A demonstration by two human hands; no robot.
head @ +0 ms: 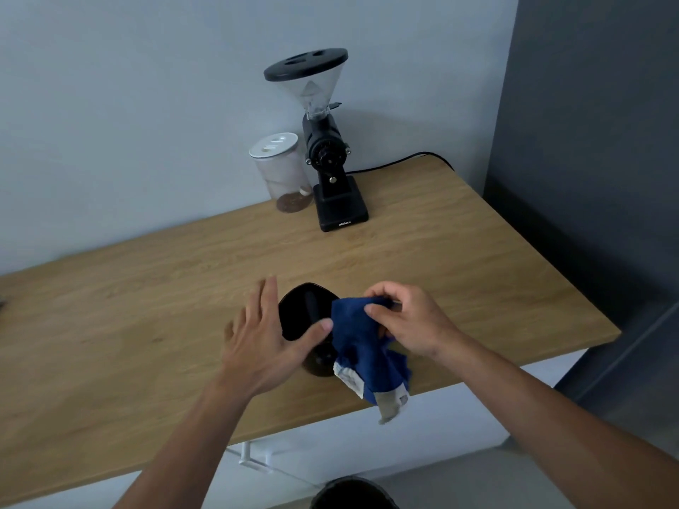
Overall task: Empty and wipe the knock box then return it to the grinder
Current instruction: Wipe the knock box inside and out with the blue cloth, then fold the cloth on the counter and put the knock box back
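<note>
A round black knock box (298, 317) with a bar across its mouth stands near the front of the wooden table (147, 306), tilted toward me. My left hand (264, 339) rests against its left side, thumb over the rim, fingers spread. My right hand (408, 321) pinches a blue cloth (358, 343) that covers the box's right rim and hangs down past the table edge. The black coffee grinder (330, 167) with a clear hopper stands at the back of the table by the wall.
A clear jar (281, 174) with a white lid and some beans in the bottom stands left of the grinder. The grinder's black cable (404, 161) runs right along the wall. A dark round bin (352, 494) sits on the floor below the table's front edge.
</note>
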